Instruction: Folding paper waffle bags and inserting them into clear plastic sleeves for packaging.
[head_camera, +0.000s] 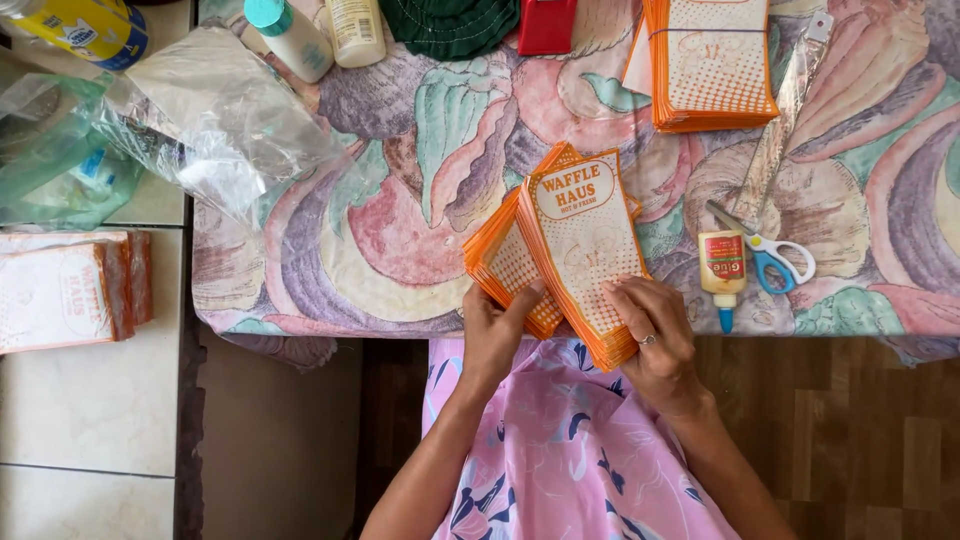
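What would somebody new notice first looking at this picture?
First, the fanned stack of orange-and-white paper sleeves at the table's near edge, held by the left hand and right hand. Then the floral tablecloth under everything, with a second stack of sleeves at the far edge. To the right of the hands lie a small glue bottle and blue-handled scissors.

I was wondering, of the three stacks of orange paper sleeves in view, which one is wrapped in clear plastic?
The stack at the far left, on the tiled surface beside the table. The stack in both hands and the banded one at the table's far edge are unwrapped.
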